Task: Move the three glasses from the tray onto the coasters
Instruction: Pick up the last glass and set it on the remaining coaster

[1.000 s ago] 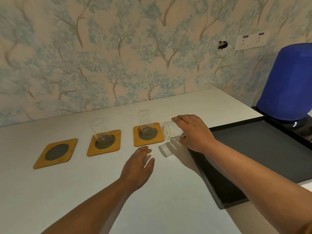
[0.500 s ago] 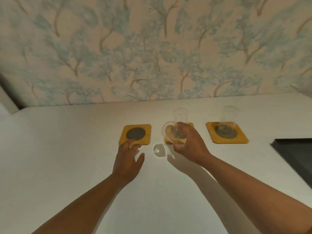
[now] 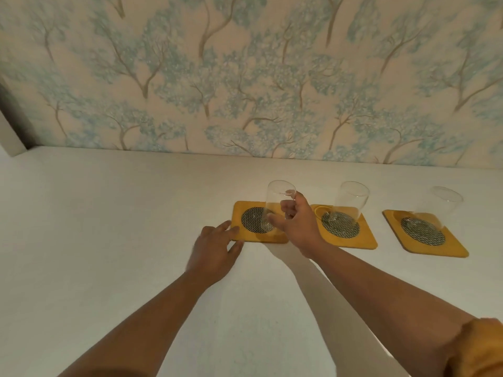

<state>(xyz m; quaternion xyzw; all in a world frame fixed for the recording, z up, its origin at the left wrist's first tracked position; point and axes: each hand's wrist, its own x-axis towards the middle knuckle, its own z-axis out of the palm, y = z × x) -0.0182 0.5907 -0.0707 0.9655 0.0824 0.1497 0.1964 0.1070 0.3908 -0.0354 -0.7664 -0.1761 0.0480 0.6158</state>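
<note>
Three yellow coasters with dark mesh centres lie in a row on the white table. On the left coaster (image 3: 242,235) a clear glass (image 3: 273,202) stands upright, and my right hand (image 3: 295,221) is wrapped around its right side. My left hand (image 3: 215,250) rests flat on the table with its fingertips touching that coaster's front left corner, fingers apart, holding nothing. Another clear glass (image 3: 348,205) stands on the middle coaster (image 3: 364,239). A further clear glass (image 3: 441,208) stands on the right coaster (image 3: 457,248). The tray is out of view.
The white table (image 3: 109,240) runs back to a wall with blue tree-patterned wallpaper (image 3: 245,77). A wall corner (image 3: 11,131) juts in at the far left.
My right hand carried the glass left from the tray's edge and set it upright on the left coaster. My left hand slid forward to that coaster's corner. The view swung left, losing the tray.
</note>
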